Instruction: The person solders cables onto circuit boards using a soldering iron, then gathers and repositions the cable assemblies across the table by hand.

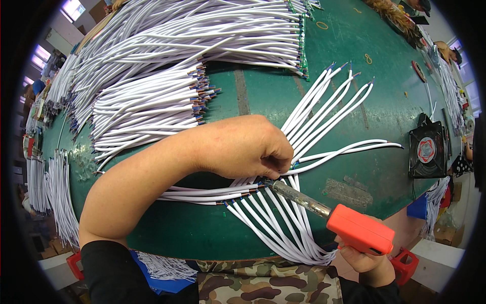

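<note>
My right hand (362, 258) is wrapped round the handle of a red soldering gun (360, 229). Its metal barrel points up and left, with the tip close to the fingers of my left hand (266, 152). That left hand is closed in a pinch over the inner ends of white cables; what lies between its fingers is hidden. Below the tip, a row of white cables (276, 223) with blue and brown wire ends curves toward the table's near edge. More white cables (324, 111) fan out beyond my left hand, toward the upper right.
A stack of cut white cables (147, 111) lies beyond my left forearm. Behind it, a larger bundle (202, 38) ends at green circuit strips (304, 45). A black fan (428, 149) stands at the right edge of the green table (263, 93). A red stool (405, 266) is at lower right.
</note>
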### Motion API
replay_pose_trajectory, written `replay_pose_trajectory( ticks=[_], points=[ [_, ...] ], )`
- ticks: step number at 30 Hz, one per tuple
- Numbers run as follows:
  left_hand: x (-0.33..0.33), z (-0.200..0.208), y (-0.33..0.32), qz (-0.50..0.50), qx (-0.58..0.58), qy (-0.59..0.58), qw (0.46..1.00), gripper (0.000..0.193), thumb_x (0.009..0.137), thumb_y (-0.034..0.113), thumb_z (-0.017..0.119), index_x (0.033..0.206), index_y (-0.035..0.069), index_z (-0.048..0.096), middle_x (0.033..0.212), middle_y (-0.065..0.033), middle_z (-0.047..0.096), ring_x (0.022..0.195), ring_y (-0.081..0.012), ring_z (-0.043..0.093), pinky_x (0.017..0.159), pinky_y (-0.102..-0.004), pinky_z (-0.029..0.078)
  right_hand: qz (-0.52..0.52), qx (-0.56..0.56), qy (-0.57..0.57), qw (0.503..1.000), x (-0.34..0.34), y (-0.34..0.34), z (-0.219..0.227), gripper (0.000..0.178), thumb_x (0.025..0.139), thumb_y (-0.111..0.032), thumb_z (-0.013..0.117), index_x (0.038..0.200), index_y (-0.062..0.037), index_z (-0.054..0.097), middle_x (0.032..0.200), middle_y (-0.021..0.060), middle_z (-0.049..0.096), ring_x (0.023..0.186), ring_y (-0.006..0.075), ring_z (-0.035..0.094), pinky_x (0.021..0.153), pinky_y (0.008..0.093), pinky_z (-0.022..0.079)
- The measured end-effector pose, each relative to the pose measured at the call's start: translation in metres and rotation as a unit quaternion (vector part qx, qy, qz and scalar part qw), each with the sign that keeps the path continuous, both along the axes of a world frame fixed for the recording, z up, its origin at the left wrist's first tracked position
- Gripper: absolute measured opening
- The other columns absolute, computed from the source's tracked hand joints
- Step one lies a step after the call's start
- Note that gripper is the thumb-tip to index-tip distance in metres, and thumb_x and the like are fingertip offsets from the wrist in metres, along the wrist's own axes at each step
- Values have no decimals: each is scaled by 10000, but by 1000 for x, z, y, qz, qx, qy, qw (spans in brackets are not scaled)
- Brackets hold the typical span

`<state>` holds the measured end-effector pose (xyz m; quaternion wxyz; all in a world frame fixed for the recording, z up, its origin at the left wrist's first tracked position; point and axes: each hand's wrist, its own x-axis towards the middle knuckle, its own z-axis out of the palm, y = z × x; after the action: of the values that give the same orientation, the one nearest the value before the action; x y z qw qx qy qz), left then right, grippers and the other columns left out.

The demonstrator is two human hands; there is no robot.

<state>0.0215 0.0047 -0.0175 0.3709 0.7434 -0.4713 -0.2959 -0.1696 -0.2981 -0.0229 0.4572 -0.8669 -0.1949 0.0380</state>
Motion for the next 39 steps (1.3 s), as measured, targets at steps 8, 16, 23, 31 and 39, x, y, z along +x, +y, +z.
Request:
replay_pose_trajectory(
  ticks=[8,16,23,31,39],
  points=[
    [0,0,2,-8,-14,-12,1000,120,798,65,747,885,23,677,840,-109,677,817,-310,651,732,-400,510,-34,28,43,998,-8,-7,6,169,699,-106,723,847,-34,681,759,78,653,621,267,635,585,327,534],
    [0,-2,1,-5,-9,-7,1000,119,798,65,747,875,20,668,832,-111,672,805,-322,639,724,-409,501,-103,138,70,983,-15,-7,8,108,716,-109,740,757,-51,659,702,63,646,653,232,655,604,327,532],
    [-1,3,1,-13,-9,-19,1000,118,800,71,749,872,24,668,829,-106,673,802,-319,637,721,-409,498,-135,116,43,983,-27,-17,5,344,815,-275,739,989,4,636,888,117,684,699,195,650,651,319,533],
    [-3,7,-1,12,-13,-39,999,145,808,74,762,928,21,699,854,-102,689,806,-293,652,723,-379,508,-113,60,5,992,-32,-30,3,604,894,-457,712,1183,62,602,1027,157,695,733,145,636,672,286,521],
    [-13,11,17,137,-32,-24,990,152,822,20,744,968,-8,714,883,-101,700,809,-191,664,736,-295,507,-163,61,19,984,-45,-42,-5,671,894,-535,678,1169,71,588,1010,142,676,713,129,622,665,284,503]
  ],
)
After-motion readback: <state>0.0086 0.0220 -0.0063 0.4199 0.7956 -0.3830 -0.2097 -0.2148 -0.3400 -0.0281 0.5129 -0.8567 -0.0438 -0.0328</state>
